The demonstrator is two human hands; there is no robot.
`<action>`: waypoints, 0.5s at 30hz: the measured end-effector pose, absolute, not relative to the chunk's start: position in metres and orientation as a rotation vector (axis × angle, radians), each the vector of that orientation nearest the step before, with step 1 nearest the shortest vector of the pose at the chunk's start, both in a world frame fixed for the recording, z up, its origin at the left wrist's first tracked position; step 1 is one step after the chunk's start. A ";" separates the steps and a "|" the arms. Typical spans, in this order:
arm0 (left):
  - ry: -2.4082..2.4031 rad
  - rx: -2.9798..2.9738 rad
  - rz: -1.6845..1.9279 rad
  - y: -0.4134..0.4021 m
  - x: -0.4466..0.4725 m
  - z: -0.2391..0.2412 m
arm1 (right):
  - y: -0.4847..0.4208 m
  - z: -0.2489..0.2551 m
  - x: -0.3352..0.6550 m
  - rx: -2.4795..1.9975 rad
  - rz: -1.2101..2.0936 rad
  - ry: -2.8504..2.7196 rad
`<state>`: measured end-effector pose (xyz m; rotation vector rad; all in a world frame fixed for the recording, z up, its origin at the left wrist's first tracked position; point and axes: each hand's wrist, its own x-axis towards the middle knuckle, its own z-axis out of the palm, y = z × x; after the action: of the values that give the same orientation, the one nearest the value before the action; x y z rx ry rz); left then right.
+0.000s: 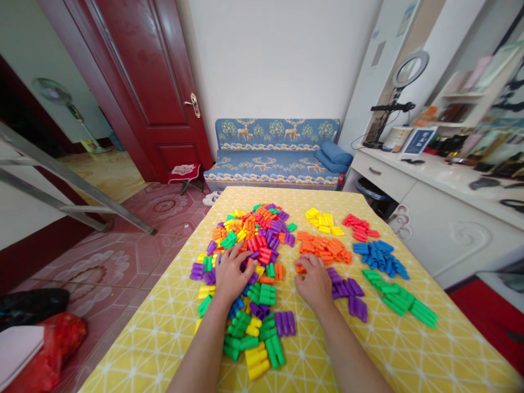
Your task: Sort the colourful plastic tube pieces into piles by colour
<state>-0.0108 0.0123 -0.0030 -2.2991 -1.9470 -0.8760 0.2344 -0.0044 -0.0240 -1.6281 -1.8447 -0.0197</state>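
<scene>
On the surface (368,349), under a yellow patterned cloth: one large mixed heap of plastic blocks (249,240), short ribbed tube-shaped pieces in many colours, spread from the middle toward the near edge. Likely light, stiff and smooth, so somewhat slippery; each is best pinched across its short sides between thumb and fingertip. To the right, smaller sorted groups: green pile (399,297), blue pile (380,256), orange pile (325,248), purple pile (347,292), yellow pile (325,221), red pile (360,227). Left hand (230,273): palm down, fingers spread wide and flat on the mixed heap, touching several blocks, grip released, nothing enclosed. Right hand (315,281): palm down between the orange and purple piles, fingers curled toward a single orange block (300,268) at its fingertips; whether that grip has closed on the block cannot be told.
</scene>
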 end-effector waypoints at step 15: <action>-1.945 -2.293 -0.880 0.014 -0.011 -0.005 | 0.033 0.001 0.262 -1.679 -0.127 -1.872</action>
<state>-0.0112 0.0136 -0.0054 -2.2930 -1.9446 -0.8805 0.2618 0.0330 0.0011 -1.6789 -1.8721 -0.1274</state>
